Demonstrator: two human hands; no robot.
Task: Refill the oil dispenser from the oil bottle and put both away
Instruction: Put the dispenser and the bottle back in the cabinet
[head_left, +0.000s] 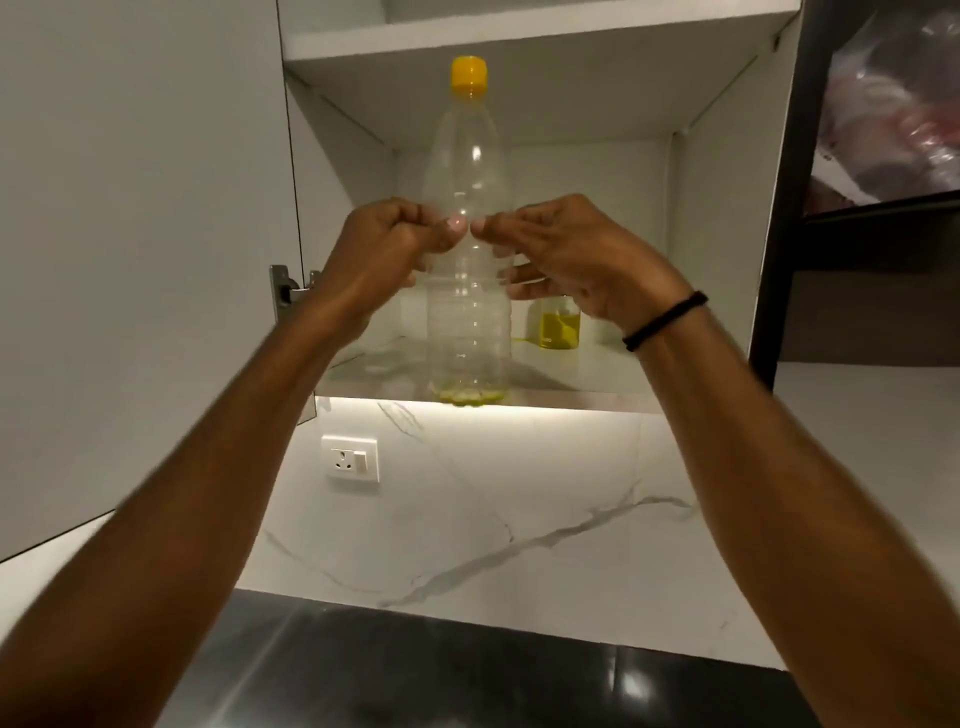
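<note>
1. Up in the open cabinet (727, 171), the bottle (467, 291) stands upright at the front edge of the lower shelf (582, 395), its yellow cap (469, 71) on.
2. Only a thin pool of yellow oil shows at the bottle's base; the rest looks clear.
3. Both hands are raised to the bottle's middle: the left hand (387, 244) wraps its left side, the right hand (576, 260) its right side, thumbs nearly meeting in front.
4. Both hands are closed around the bottle, fingers curled behind it.
5. The dispenser (558, 325), partly hidden by the right hand, sits farther back on the same shelf, holding yellow oil.
6. A black band (662, 319) circles the right wrist.
7. Below are a wall socket (350, 460) and the dark bench (467, 675).
</note>
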